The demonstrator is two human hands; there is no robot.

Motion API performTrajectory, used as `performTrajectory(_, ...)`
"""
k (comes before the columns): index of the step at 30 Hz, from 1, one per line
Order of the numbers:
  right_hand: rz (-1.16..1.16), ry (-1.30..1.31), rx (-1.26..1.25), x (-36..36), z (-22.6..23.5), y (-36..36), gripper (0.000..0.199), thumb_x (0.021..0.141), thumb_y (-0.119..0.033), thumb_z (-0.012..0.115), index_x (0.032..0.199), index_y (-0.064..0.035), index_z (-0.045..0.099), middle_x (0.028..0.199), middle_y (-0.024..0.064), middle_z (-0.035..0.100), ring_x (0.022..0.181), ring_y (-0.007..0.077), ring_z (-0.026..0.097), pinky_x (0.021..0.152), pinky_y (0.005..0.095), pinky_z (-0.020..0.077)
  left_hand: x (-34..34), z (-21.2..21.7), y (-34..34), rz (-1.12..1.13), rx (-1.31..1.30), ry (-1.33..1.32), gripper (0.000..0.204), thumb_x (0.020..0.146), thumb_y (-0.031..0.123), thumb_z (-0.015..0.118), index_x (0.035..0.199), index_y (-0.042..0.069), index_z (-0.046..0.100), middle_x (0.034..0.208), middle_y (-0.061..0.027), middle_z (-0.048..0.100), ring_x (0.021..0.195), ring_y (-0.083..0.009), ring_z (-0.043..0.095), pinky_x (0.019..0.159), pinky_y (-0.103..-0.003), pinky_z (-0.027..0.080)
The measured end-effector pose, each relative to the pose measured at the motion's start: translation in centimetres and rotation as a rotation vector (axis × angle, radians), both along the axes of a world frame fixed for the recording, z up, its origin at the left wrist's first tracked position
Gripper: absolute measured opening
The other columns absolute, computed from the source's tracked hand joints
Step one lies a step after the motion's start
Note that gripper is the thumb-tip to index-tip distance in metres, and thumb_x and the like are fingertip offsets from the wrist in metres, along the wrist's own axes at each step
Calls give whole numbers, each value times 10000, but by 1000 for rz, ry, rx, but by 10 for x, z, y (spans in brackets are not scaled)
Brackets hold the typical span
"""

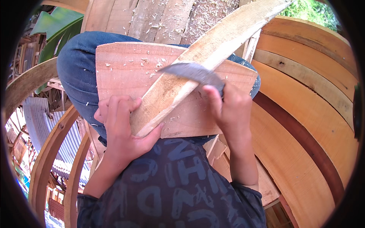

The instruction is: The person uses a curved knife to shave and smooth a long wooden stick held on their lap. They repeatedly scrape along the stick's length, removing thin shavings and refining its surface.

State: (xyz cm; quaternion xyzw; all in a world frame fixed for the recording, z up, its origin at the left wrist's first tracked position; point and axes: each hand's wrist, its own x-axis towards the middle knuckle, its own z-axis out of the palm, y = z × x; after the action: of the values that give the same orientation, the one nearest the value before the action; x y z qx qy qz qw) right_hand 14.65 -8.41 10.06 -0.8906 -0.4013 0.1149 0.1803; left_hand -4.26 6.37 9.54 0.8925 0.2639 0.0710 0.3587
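A long wooden strip (159, 95) is laid slantwise across a broad board (114, 79) on the lap (78, 76); its near end is grasped by the left hand (122, 123); a curved-bladed tool (190, 72) is clenched in the right hand (234, 108), above the strip; shavings (145, 60) are scattered.
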Motion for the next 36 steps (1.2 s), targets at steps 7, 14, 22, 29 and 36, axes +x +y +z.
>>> performTrajectory(7, -283, 110, -23, 42, 1, -1, 529, 908, -425, 635, 633, 8, 507, 510, 171, 509, 446, 321, 551, 432, 400, 412, -3, 1, 0, 16, -5, -2, 647, 513, 185, 843, 1059, 61, 518, 971, -101, 510, 933, -283, 459, 868, -419, 276)
performTrajectory(14, 130, 38, -46, -24, 3, 0, 504, 882, -430, 661, 657, -4, 511, 529, 169, 520, 453, 349, 554, 421, 403, 415, -1, -3, -1, 11, -23, -21, 644, 515, 184, 845, 1059, 61, 522, 975, -106, 504, 949, -282, 450, 859, -421, 277)
performTrajectory(22, -330, 190, -47, 30, 0, -3, 506, 932, -351, 621, 598, 9, 500, 496, 193, 485, 417, 335, 521, 410, 406, 376, -2, -5, 0, 10, -1, -33, 623, 529, 217, 831, 1056, 50, 543, 973, -110, 503, 941, -292, 456, 847, -410, 291)
performTrajectory(29, -58, 35, -61, 8, 4, -2, 532, 931, -395, 617, 616, 23, 521, 502, 191, 482, 399, 306, 481, 424, 403, 382, -6, 0, 1, 6, -2, -2, 646, 509, 179, 842, 1054, 55, 519, 977, -106, 507, 948, -286, 457, 859, -414, 279)
performTrajectory(36, -136, 66, -10, 8, -2, -5, 519, 911, -431, 627, 654, 15, 560, 514, 176, 521, 450, 347, 555, 443, 435, 414, 1, -7, 2, -11, 9, -61, 613, 548, 233, 823, 1056, 41, 541, 962, -118, 506, 919, -304, 468, 831, -410, 308)
